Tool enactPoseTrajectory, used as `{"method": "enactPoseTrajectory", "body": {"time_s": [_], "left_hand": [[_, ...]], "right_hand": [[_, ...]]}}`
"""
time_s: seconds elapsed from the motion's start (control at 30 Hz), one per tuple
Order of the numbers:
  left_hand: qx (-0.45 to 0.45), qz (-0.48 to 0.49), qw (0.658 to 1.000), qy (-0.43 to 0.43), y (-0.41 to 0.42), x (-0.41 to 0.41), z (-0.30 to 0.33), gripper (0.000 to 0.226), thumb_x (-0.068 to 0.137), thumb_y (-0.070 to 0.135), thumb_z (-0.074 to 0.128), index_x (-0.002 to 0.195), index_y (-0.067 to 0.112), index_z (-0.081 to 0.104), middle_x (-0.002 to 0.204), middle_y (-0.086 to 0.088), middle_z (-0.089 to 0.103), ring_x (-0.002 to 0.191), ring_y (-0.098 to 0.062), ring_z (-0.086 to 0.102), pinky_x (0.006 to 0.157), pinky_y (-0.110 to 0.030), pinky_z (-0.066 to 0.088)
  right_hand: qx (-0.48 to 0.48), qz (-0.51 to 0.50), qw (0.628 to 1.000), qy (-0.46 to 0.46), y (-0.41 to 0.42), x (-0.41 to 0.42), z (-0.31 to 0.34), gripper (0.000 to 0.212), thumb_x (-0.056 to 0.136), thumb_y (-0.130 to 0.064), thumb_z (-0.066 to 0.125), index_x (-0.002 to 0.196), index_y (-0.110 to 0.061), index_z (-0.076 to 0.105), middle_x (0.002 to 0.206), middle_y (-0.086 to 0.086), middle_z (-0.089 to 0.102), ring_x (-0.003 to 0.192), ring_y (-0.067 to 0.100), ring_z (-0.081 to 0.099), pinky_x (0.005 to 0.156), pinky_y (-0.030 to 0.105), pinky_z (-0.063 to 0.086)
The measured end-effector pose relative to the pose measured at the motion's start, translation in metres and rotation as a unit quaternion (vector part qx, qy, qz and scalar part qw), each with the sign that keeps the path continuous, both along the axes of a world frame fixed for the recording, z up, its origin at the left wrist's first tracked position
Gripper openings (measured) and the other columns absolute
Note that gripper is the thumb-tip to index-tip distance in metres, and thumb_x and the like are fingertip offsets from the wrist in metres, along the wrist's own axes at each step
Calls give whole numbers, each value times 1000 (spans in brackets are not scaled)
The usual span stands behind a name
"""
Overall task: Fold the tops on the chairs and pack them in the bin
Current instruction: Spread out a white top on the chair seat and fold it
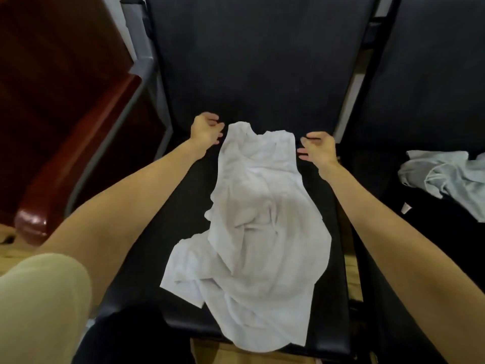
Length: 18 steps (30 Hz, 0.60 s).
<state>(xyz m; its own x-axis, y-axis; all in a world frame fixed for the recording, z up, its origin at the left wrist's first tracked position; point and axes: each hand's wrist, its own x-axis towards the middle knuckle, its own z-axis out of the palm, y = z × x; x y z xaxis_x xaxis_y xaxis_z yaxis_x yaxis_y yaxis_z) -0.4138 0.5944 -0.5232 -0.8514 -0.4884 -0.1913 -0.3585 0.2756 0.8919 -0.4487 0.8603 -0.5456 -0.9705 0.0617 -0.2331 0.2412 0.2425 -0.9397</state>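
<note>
While a white sleeveless top lies rumpled on the black chair seat, the left hand and right hand hover loosely spread beside its shoulders; smoothing it flat should come before folding.

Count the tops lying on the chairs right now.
2: a white top spread on the middle chair, a pale top crumpled on the right chair. More may lie out of view.
</note>
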Motion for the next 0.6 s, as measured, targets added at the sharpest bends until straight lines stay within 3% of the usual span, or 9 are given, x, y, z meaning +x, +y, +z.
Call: {"method": "enactPoseTrajectory", "body": {"time_s": [0.07, 0.17, 0.23, 0.33, 0.47, 0.53, 0.6], "left_hand": [[-27, -7, 999, -46, -2, 24, -24, 27, 92, 14, 62, 118, 9, 57, 110, -10, 66, 84, -18, 65, 68, -31, 56], [-81, -18, 992, -101, -4, 66, -48, 21, 91, 17, 62, 112, 12, 60, 107, -9, 68, 92, -22, 67, 85, -40, 55], [-121, -33, 984, -123, -1, 95, -56, 21, 92, 18, 62, 111, 10, 63, 110, -8, 67, 101, -24, 64, 92, -38, 52], [-160, -44, 977, -137, 8, 133, -58, 21, 94, 21, 60, 109, 7, 65, 108, -8, 66, 102, -24, 61, 83, -31, 48], [-175, -44, 970, -165, 17, 163, -63, 26, 90, 33, 64, 91, 7, 65, 94, -11, 67, 89, -28, 63, 78, -40, 53], [-197, -45, 959, -196, 22, 170, -66, 29, 87, 43, 63, 90, 14, 64, 101, -11, 63, 93, -29, 60, 83, -45, 53], [-228, -54, 945, -230, 29, 175, -66, 35, 86, 49, 61, 98, 16, 63, 113, -11, 56, 103, -31, 55, 90, -46, 49]], "right_hand": [[28, 7, 1000, -12, 14, 16, -13, 26, 94, -8, 59, 119, -4, 54, 112, 15, 61, 87, 22, 67, 70, 29, 58], [96, 17, 995, -20, 41, 46, -28, 22, 93, -6, 58, 115, -4, 57, 108, 15, 64, 79, 19, 66, 72, 32, 57], [167, 33, 985, -12, 57, 66, -34, 18, 92, -8, 61, 109, -3, 62, 103, 17, 67, 81, 22, 66, 80, 36, 55], [242, 68, 968, -11, 70, 95, -34, 18, 89, -14, 66, 101, 0, 66, 95, 14, 68, 85, 21, 61, 76, 28, 45], [262, 94, 960, -27, 68, 121, -28, 23, 88, -20, 69, 86, 3, 68, 87, 21, 69, 77, 25, 61, 69, 29, 43], [279, 110, 953, -38, 64, 126, -26, 29, 88, -21, 68, 84, 7, 68, 82, 25, 66, 77, 33, 62, 69, 37, 49], [307, 132, 941, -46, 62, 126, -30, 32, 86, -24, 68, 71, 3, 66, 68, 19, 57, 66, 29, 56, 60, 34, 46]]}}
